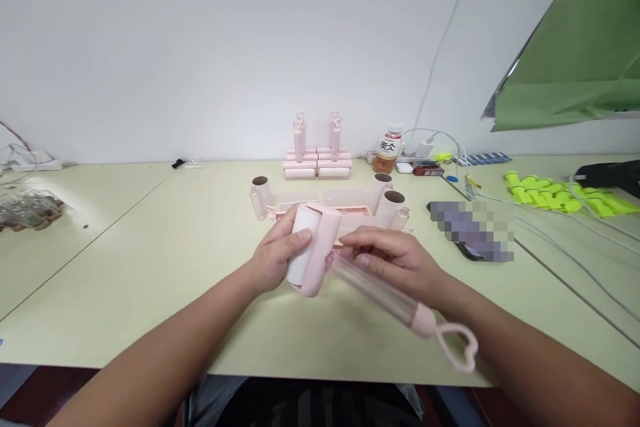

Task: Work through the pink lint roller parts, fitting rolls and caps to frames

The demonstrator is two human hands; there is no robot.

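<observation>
My left hand (277, 253) is closed around a pink lint roller (323, 250) with a white paper roll (303, 240), thumb lying on the roll. From the roller's side, a clear tube handle (377, 290) slants down to the right and ends in a pink heart-shaped loop (461, 347); the handle is slightly blurred. Behind the handle is my right hand (400, 257), fingers loosely bent and thumb apart from the index finger, close to where handle and roller join. Its lower fingers are partly hidden.
Several assembled lint rollers (317, 168) stand by the wall. Paper rolls (393, 208) and clear-handled pieces stand behind my hands, around pink cases (350, 211). At right are a drink bottle (389, 150), a phone (467, 230), cables and yellow-green pieces (565, 195). Clear-wrapped items (30, 209) lie far left.
</observation>
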